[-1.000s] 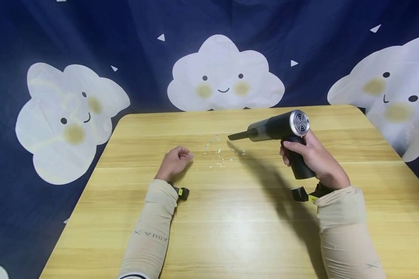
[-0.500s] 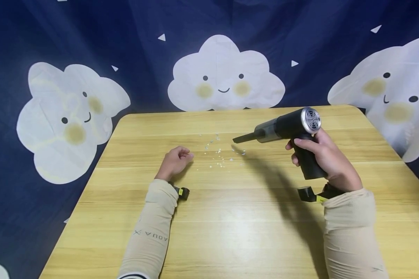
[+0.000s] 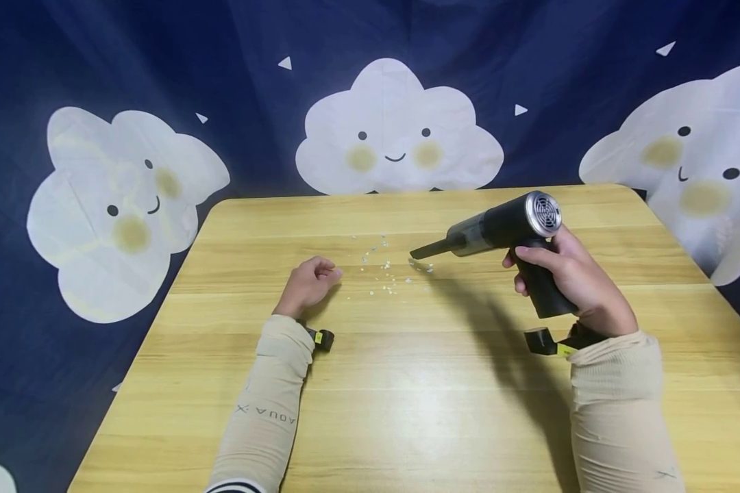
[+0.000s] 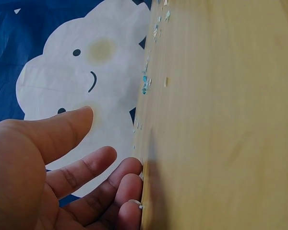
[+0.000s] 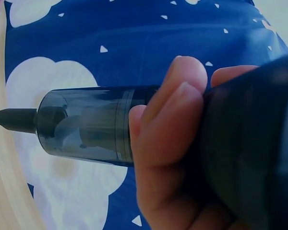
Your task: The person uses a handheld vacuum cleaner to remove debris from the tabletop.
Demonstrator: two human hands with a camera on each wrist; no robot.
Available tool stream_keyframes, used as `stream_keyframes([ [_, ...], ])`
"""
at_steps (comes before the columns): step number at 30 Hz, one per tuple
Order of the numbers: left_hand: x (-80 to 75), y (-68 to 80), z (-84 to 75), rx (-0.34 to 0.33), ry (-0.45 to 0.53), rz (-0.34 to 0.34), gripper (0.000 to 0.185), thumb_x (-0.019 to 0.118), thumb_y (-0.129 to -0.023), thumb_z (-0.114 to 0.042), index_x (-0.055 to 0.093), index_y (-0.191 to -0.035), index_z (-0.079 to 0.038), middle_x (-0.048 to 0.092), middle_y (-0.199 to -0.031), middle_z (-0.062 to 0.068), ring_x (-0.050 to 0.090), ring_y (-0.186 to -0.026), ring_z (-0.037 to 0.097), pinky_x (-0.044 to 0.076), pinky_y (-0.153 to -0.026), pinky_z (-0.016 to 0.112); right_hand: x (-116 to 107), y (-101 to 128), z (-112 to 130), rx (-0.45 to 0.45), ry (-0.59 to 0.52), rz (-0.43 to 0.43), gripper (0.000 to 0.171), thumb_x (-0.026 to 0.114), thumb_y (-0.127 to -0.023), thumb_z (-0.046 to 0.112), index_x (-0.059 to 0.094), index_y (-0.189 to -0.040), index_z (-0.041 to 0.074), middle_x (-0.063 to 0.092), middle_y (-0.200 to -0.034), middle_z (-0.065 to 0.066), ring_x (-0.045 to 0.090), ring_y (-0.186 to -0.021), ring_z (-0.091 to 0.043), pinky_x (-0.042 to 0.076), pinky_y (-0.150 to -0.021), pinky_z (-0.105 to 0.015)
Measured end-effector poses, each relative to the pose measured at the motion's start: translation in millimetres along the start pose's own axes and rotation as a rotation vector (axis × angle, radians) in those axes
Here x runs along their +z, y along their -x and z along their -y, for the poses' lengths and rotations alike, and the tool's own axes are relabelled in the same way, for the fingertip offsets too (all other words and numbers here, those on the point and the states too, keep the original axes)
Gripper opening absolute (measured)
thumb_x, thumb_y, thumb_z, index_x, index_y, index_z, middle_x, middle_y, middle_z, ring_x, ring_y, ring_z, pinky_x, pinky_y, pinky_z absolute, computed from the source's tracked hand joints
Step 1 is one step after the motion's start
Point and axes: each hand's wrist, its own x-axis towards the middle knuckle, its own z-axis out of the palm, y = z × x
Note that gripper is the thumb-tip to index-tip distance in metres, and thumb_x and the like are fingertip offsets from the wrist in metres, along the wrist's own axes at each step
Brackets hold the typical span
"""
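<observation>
Crumbs (image 3: 390,272) lie scattered mid-desk (image 3: 407,411), between our two hands, and we hold the handheld vacuum (image 3: 499,229) with its narrow nozzle tip just at their right edge. Our right hand (image 3: 567,277) wraps its grip firmly round the handle — fingers curled, nothing slack. Our left hand (image 3: 308,284) rests loosely curled on the desk, holding nothing. We judge it best to keep the nozzle low and sweep slowly leftward — hurry would scatter the bits.
</observation>
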Motion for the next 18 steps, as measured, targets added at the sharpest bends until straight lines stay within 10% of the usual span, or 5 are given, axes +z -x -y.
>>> stream_keyframes([
  [18, -0.8, 1.6, -3.2, -0.007, 0.008, -0.001, 0.040, 0.059, -0.097, -0.034, 0.058, -0.124, -0.005, 0.062, -0.116, 0.010, 0.055, -0.107, 0.027, 0.044, -0.095, 0.041, 0.5, -3.7, -2.8, 0.019, 0.022, 0.013, 0.035, 0.051, -0.099, 0.004, 0.039, -0.131, 0.013, 0.060, -0.088, -0.014, 0.058, -0.054, -0.023, 0.052, -0.052, -0.031],
])
